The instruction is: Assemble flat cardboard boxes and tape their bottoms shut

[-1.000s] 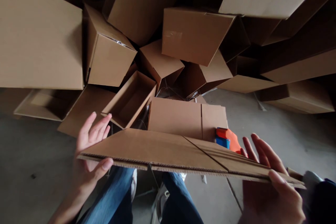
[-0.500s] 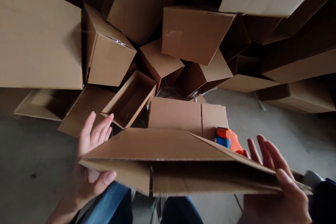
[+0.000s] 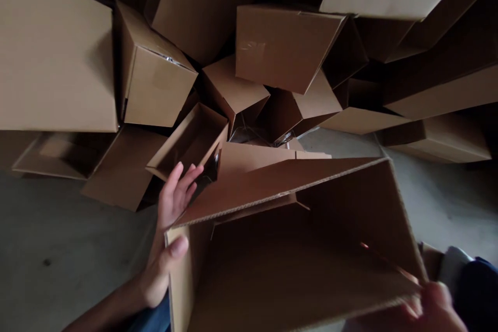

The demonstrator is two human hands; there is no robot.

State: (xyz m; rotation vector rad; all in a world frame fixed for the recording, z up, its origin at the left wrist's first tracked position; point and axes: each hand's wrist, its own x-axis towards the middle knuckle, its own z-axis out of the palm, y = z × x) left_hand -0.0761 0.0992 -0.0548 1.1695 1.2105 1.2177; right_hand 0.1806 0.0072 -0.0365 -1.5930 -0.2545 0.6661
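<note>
A cardboard box (image 3: 280,264) is spread into an open, four-sided shape in front of me, its open end facing up towards me. Its left corner rests in my left hand (image 3: 163,264), the thumb over the edge and the fingers stretched along the outside of the far wall. My right hand (image 3: 438,308) is closed on the near right corner, its lower part cut off by the frame. Just beyond the box lies a flat cardboard piece (image 3: 241,158), partly covered by it.
Many cardboard boxes are piled ahead, among them a small open box (image 3: 190,140) near my left fingers and a large box (image 3: 58,52) at the left. Grey concrete floor (image 3: 70,238) shows on both sides. A dark sleeve or leg is at the right edge.
The nearly flat box has been opened out into a wide four-sided shape. My left hand has moved right, and my right hand lower. The orange and blue tool is now hidden behind the box.
</note>
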